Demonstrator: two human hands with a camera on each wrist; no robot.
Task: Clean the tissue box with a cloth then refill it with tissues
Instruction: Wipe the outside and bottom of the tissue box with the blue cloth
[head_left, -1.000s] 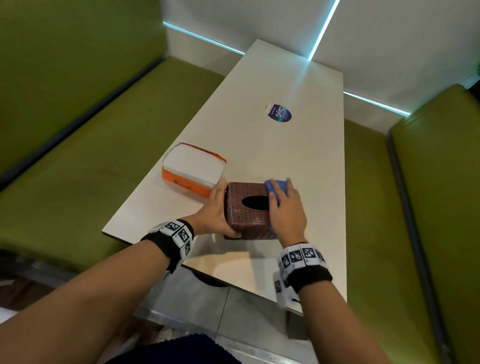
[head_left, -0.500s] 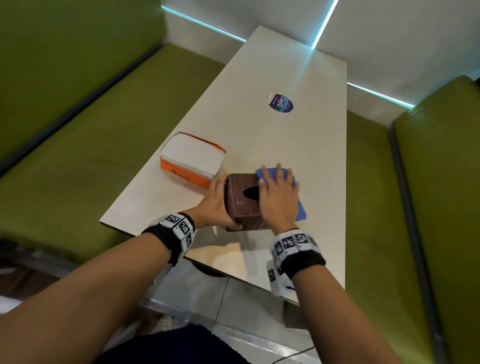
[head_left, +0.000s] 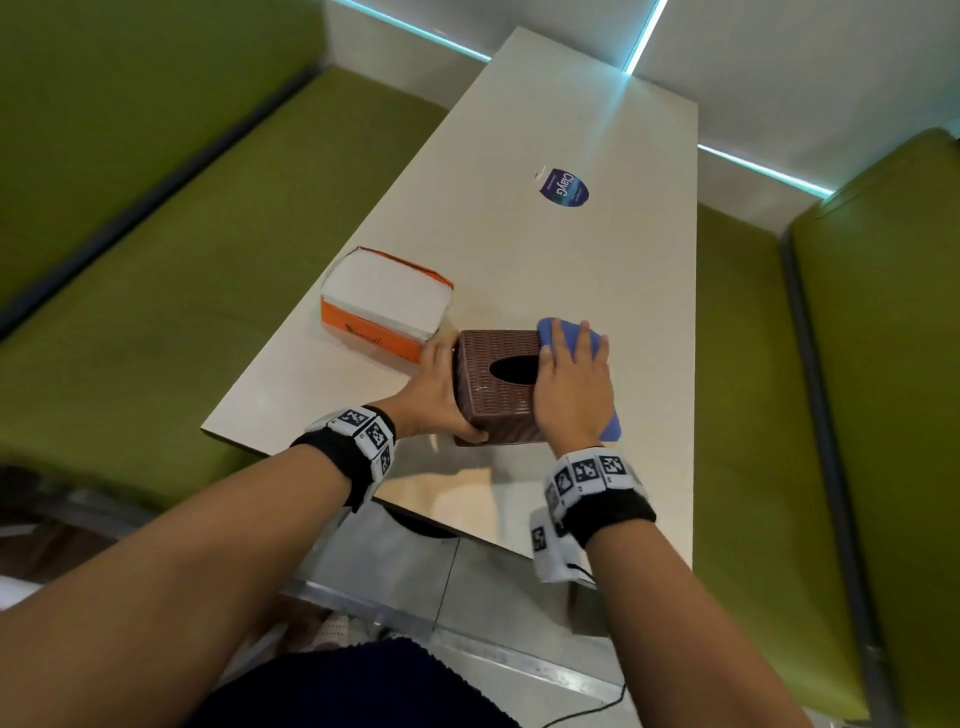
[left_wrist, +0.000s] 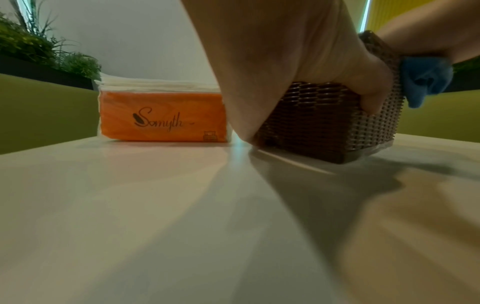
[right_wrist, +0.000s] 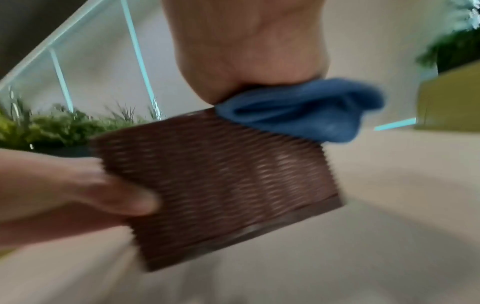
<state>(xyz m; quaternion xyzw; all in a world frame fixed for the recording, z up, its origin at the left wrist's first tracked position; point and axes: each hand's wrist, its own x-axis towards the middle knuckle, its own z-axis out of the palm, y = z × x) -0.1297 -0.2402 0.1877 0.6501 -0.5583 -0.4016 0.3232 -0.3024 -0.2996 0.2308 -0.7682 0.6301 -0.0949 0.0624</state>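
A brown woven tissue box (head_left: 496, 400) stands near the table's front edge, its oval top opening uncovered. My left hand (head_left: 441, 395) grips the box's left side, thumb on the near face. My right hand (head_left: 571, 369) lies flat, fingers straight, pressing a blue cloth (head_left: 571, 330) onto the right part of the box top; cloth hangs over the right edge. An orange pack of white tissues (head_left: 384, 306) lies just left of the box. The left wrist view shows the tissue pack (left_wrist: 161, 117), box (left_wrist: 324, 123) and cloth (left_wrist: 423, 78). The right wrist view is blurred, showing box (right_wrist: 221, 181) and cloth (right_wrist: 306, 111).
The long pale table (head_left: 545, 260) runs away from me with a round blue sticker (head_left: 563, 188) at mid-length. Green bench seats (head_left: 182, 291) flank it on both sides. Plants (left_wrist: 39, 51) stand behind the left bench.
My right hand has slid with the cloth over the box top, across part of the opening and back to its right. The left hand has kept its hold on the box.
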